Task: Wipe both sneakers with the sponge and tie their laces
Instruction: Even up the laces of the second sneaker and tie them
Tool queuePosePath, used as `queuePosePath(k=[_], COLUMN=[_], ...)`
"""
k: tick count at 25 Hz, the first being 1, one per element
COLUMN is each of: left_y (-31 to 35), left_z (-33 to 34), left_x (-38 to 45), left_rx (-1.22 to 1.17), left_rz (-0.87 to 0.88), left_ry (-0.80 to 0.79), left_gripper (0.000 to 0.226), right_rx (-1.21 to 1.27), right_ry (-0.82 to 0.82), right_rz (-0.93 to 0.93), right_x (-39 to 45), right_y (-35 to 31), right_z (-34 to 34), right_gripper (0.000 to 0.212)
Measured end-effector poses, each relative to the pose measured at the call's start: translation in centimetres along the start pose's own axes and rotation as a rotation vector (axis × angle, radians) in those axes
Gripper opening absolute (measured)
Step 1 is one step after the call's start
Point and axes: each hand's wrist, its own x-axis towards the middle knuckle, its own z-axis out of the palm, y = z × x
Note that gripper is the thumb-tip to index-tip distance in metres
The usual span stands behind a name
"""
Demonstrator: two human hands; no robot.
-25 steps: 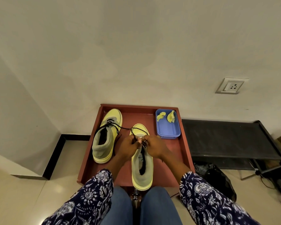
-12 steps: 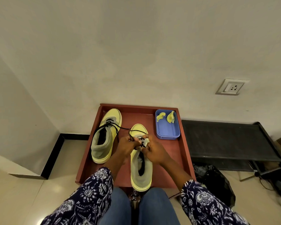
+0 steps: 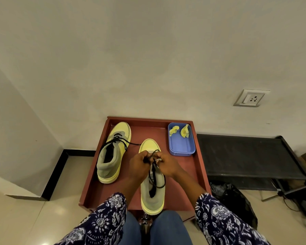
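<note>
Two hands, left hand (image 3: pixel 140 163) and right hand (image 3: pixel 167 164), each grip pinching the black lace (image 3: pixel 155 171) above the near yellow-green fabric sneaker (image 3: pixel 153 197) on a red-brown tray (image 3: pixel 198 170).

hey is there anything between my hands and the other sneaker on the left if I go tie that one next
Nothing visible blocks it. The left sneaker sits beside your left hand on bare tray; only its own loose lace trails across that gap. Both hands are pinching the near sneaker's lace.

A home corner: tiled floor (image 3: pixel 25 218), wall socket (image 3: pixel 251 98), low black cot (image 3: pixel 245 156).
</note>
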Motion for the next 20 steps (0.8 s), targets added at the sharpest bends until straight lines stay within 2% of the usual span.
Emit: queuePosePath(k=[5, 7, 9, 13, 17, 20], left_y=[-0.3, -0.8, -1.2, -0.7, -0.8, -1.3], left_z=[0.1, 0.4, 0.7, 0.6, -0.3, -0.6], left_x=[0.4, 0.6, 0.3, -0.1, 0.0, -0.1], left_rx=[-0.001, 0.014, -0.001, -0.098, -0.067, -0.144], left_rz=[0.075, 0.076, 0.035, -0.037, 0.025, -0.034], left_ry=[0.220, 0.254, 0.227, 0.143, 0.146, 0.124], left_gripper=[0.022, 0.016, 0.016, 0.037, 0.030, 0.035], right_rx=[0.217, 0.247, 0.251, 0.314, 0.529, 0.667], right_ry=[-0.058, -0.052, -0.049, -0.083, 0.011, 0.088], right_rz=[0.112, 0.134, 0.154, 0.168, 0.185, 0.184], right_x=[0.8, 1.0, 1.0, 0.7, 0.5, 0.7], right_y=[-0.4, -0.4, -0.5, -1.1, -1.2, -1.3], right_z=[0.4, 0.7, 0.7, 0.3, -0.1, -0.7], right_gripper=[0.033, 0.032, 0.030, 0.029, 0.034, 0.043])
